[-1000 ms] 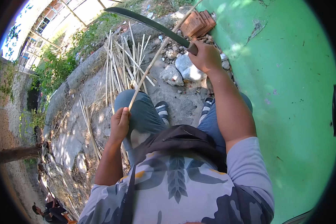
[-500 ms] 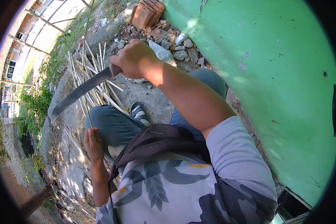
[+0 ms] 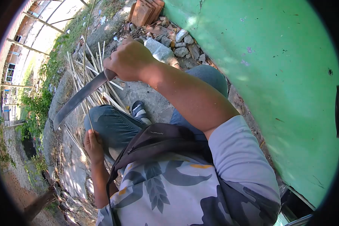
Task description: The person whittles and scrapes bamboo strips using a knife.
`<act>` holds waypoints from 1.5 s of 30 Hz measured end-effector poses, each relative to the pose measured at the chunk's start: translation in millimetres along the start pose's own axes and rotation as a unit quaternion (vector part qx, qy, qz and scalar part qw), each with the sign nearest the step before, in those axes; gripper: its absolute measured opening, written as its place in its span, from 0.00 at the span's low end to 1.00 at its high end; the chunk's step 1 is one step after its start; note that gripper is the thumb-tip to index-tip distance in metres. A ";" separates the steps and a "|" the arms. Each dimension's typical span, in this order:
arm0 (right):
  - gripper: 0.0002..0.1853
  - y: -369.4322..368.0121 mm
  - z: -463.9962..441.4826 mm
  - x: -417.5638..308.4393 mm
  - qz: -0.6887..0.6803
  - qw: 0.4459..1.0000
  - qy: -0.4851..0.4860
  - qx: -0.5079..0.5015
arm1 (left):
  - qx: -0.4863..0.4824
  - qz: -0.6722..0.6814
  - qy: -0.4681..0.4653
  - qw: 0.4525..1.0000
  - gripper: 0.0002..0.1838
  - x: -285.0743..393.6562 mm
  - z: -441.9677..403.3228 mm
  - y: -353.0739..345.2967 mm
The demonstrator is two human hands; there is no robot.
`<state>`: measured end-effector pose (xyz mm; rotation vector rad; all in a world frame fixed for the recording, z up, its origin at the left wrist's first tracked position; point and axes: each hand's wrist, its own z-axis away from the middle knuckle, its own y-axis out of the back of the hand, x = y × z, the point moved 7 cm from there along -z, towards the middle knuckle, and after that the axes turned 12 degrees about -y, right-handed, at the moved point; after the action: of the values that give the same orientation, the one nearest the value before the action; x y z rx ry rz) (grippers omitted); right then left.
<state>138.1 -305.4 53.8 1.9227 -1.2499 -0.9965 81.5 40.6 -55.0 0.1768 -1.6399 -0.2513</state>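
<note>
Gripping machete (image 3: 80,98): right hand (image 3: 129,59), fist clenched on it, upper left.
Pinching thin stick (image 3: 84,49): left hand (image 3: 93,145), clamped around it, middle left.

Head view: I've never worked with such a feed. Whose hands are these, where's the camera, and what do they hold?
There is no machine here: these are a person's bare hands, seen from one camera worn on the head, looking forward and down. The right hand grips a long knife by its handle. The left hand holds a thin strip. In this view the knife overlaps it; whether they touch, I cannot tell. Pale strips lie on the ground, with rocks and stacked tiles beyond.
</note>
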 end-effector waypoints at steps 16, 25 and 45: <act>0.09 -12.2 -4.7 44.0 -0.087 0.981 -0.149 -0.086 | -0.052 -0.056 -0.045 0.996 0.21 12.9 4.8 -11.2; 0.09 -37.8 -1.4 47.2 -0.063 0.965 -0.187 -0.174 | -0.064 -0.159 -0.107 0.979 0.22 19.6 8.1 -8.4; 0.12 5.3 -2.2 110.1 -0.102 0.962 -0.251 0.023 | -0.080 -0.049 0.042 0.995 0.21 -9.5 66.0 52.6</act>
<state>166.6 -409.4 31.5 1.9260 -1.3667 -1.6529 18.5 97.5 -54.9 0.1445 -1.5211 -0.4442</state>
